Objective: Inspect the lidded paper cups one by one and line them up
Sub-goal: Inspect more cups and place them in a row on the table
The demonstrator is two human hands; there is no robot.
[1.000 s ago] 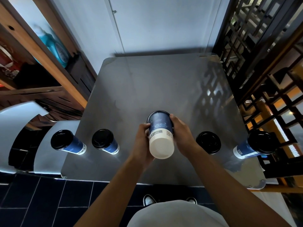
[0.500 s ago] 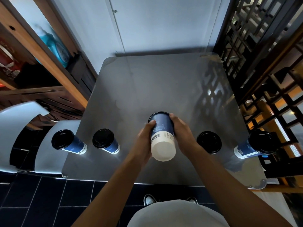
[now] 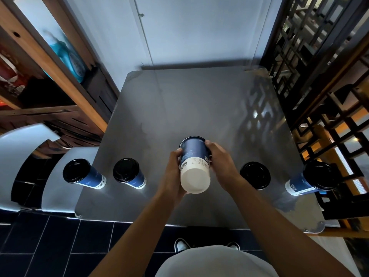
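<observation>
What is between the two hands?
In the head view, a tipped paper cup sits between the left hand and right hand. Both grip its sides, its white bottom facing the camera.

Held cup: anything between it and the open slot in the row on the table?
Nothing visible. Both hands, left hand and right hand, grip the held cup, tipped with its white base toward the camera, over the gap between the second cup and the fourth cup. The table there looks bare.
</observation>
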